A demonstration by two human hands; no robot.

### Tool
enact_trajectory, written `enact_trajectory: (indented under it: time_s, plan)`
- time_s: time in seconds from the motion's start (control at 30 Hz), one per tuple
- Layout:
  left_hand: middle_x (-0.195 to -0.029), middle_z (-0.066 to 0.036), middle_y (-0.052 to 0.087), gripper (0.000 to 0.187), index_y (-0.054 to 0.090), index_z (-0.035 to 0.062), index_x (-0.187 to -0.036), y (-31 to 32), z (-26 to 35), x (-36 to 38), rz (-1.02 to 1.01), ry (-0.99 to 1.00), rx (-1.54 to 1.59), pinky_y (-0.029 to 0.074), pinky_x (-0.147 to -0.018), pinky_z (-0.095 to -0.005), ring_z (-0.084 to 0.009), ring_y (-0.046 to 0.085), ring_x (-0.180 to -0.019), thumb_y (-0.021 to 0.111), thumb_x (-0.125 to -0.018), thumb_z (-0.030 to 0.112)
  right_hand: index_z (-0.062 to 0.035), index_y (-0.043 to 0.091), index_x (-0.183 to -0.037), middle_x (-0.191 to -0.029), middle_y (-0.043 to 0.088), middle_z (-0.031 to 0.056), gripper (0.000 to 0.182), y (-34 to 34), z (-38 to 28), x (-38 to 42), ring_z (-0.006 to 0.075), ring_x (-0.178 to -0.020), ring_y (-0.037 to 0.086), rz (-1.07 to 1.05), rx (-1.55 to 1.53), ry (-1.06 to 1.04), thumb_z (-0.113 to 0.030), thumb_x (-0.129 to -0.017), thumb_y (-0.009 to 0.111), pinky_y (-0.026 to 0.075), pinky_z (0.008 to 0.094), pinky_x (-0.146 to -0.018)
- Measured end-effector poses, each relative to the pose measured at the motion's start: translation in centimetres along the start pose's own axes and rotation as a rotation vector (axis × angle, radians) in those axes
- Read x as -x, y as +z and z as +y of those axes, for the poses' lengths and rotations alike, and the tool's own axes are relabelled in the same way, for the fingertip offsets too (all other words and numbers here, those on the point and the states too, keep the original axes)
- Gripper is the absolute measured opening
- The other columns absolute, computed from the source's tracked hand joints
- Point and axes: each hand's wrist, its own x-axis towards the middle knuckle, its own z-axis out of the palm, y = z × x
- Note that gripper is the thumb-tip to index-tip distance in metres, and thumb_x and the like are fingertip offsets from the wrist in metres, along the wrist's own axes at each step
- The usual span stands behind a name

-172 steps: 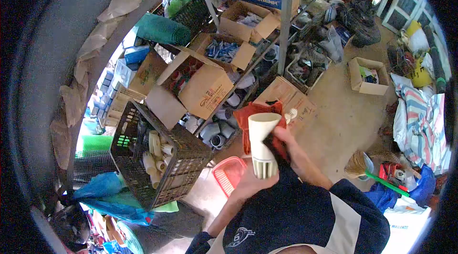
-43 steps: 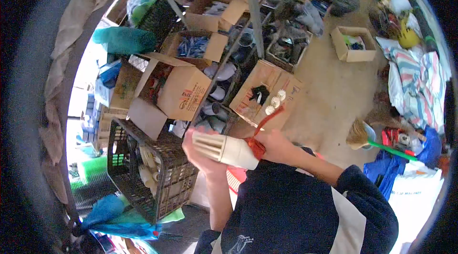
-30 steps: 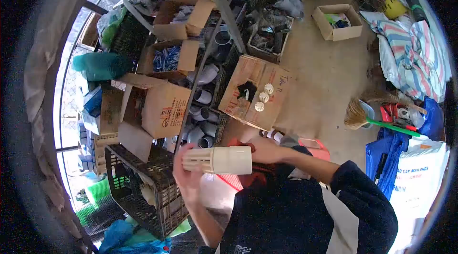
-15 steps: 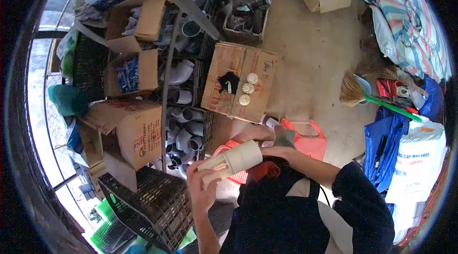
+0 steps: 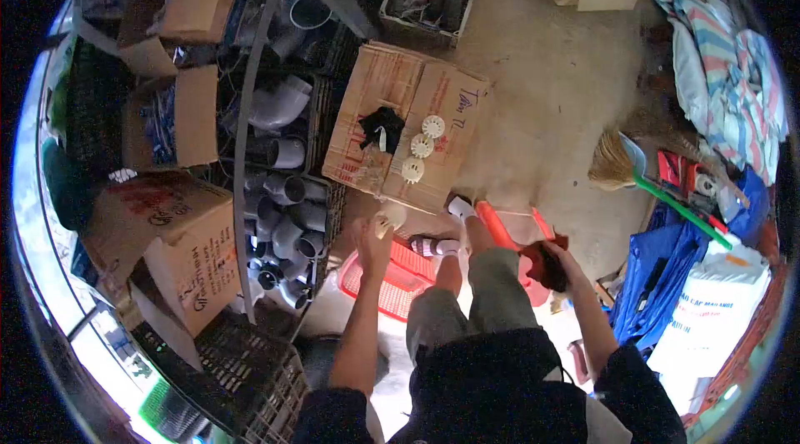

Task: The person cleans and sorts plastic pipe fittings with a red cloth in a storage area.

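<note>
We look down on our own two arms reaching toward a concrete floor. Our left hand [image 5: 372, 237] stretches forward, fingers wrapped around a cream plastic pipe fitting [image 5: 388, 216] held just above a red plastic basket [image 5: 392, 277] and close to a flattened cardboard box [image 5: 400, 129]. On that box lie three white round caps [image 5: 422, 146] beside a black glove [image 5: 379, 127]. Our right hand [image 5: 557, 265] hangs out to the side, clenched around a red cloth [image 5: 540, 261]. Grey pipe elbows [image 5: 283, 219] fill crates to the left.
</note>
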Motion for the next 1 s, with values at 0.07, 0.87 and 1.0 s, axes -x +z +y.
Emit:
enact_trajectory:
  time_s: [0.07,0.87,1.0]
  plan:
    - [-0.109,-0.019,0.053,0.039,0.064,0.0066,-0.112,3.7,-2.3,-1.3,0.002,-0.015,0.018,0.038,-0.096,-0.0496,-0.0375,0.049,-0.105,0.077,-0.075,0.012,0.0025,0.06,-0.116,-0.109,0.068,0.017,0.043,-5.0,3.2,-1.6,0.0319,-0.084,0.069,-0.043,-0.199,0.023,-0.035,-0.1,0.048,0.06,0.048,-0.075]
    - [-0.118,-0.019,0.049,0.058,0.047,0.0039,-0.136,13.9,1.2,-6.5,0.003,-0.108,-0.111,0.047,-0.092,-0.0487,-0.0384,0.051,-0.11,0.068,-0.082,0.012,-0.0058,0.054,-0.133,-0.138,0.057,0.0092,0.046,-4.2,3.9,0.5,0.0237,-0.124,0.053,0.012,0.086,0.107,-0.03,-0.093,0.051,0.041,0.0397,-0.103]
    - [-0.118,-0.02,0.051,0.057,0.047,0.0069,-0.138,15.1,-0.4,-6.4,0.025,-0.088,-0.164,0.045,-0.095,-0.0512,-0.0419,0.049,-0.11,0.064,-0.084,0.015,-0.0044,0.057,-0.126,-0.127,0.062,0.0115,0.04,-7.5,6.8,-1.8,0.0253,-0.11,0.061,0.026,0.313,-0.069,-0.029,-0.096,0.052,0.051,0.0399,-0.09]
